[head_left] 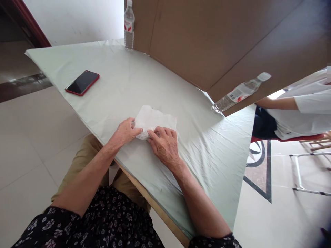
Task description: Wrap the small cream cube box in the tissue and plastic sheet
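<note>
A small white sheet (155,119), perhaps tissue or thin wrap, lies on the pale green cloth near the table's front edge. Its near edge looks rolled or bunched, with something clear and shiny there that is too small to make out. My left hand (125,131) pinches the sheet's left end, thumb on top and fingers at its far side. At the near right part, my right hand (164,144) rests with fingers curled over the sheet and thumb and fingertip close together on the bunched edge.
A red-cased phone (82,82) lies at the left. A tall cardboard panel (186,41) stands across the back, with one water bottle (129,27) at its left end and another bottle (239,93) at its right. Beyond the panel sits a person in a white shirt (305,110). The green cloth (214,155) is wrinkled.
</note>
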A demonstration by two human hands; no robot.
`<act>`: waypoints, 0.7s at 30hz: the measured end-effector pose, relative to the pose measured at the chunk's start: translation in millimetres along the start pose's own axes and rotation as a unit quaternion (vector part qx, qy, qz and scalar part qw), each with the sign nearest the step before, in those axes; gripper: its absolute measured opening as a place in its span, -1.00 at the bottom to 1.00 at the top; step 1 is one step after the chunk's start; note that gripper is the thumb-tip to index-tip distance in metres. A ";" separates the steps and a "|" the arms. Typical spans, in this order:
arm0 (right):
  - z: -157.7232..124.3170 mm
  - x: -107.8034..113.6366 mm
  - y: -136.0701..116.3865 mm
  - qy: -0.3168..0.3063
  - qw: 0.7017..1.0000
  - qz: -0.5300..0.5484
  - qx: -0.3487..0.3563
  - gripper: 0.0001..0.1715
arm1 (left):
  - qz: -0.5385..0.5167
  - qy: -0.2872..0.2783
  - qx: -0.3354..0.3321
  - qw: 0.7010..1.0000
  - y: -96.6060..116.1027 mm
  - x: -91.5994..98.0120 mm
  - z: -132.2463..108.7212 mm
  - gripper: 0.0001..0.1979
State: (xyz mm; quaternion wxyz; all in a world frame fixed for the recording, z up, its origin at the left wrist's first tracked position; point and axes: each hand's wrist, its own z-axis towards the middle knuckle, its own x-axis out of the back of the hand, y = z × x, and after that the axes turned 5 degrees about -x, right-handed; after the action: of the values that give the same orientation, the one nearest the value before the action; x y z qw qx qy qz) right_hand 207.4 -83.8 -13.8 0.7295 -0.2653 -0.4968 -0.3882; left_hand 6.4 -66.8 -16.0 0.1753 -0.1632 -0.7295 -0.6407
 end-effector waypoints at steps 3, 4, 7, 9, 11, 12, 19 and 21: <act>0.1 0.0 -0.7 -0.001 1.000 -0.001 -0.005 -0.73 | -0.066 -0.002 0.025 0.998 1.1 -4.6 0.1 -0.48; 0.2 -0.2 -1.0 -0.001 1.000 -0.001 -0.005 -0.73 | -0.073 -0.005 0.027 0.997 2.1 -5.8 0.5 -0.52; 0.2 -0.5 -1.6 -0.003 1.000 -0.002 -0.004 -0.74 | -0.028 -0.002 0.016 0.999 6.1 -8.9 2.4 -0.65; 0.2 -0.5 -1.8 -0.006 1.000 -0.001 -0.005 -0.73 | 0.034 0.038 0.005 0.999 7.5 -10.2 3.7 -0.59; 0.2 -0.4 -2.0 -0.009 1.000 0.000 -0.008 -0.73 | 0.073 0.080 -0.002 0.994 6.4 -10.4 4.1 -0.40; 0.2 -0.2 -2.0 -0.009 1.000 0.001 -0.008 -0.72 | 0.074 0.088 -0.001 0.993 4.9 -9.9 3.8 -0.31; 0.4 0.5 -2.3 -0.002 1.000 -0.005 -0.004 -0.77 | -0.052 0.033 0.059 0.996 -8.5 -3.4 -0.6 -0.18; 0.3 0.5 -2.4 0.003 1.000 -0.008 -0.003 -0.77 | -0.064 0.022 0.063 0.996 -7.9 -2.5 0.1 -0.30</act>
State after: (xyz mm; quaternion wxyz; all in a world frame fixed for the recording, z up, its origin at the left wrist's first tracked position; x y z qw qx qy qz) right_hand 205.3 -85.1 -13.2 0.7268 -0.2626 -0.4958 -0.3962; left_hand 5.0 -67.8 -24.2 0.1595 -0.0909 -0.7732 -0.6070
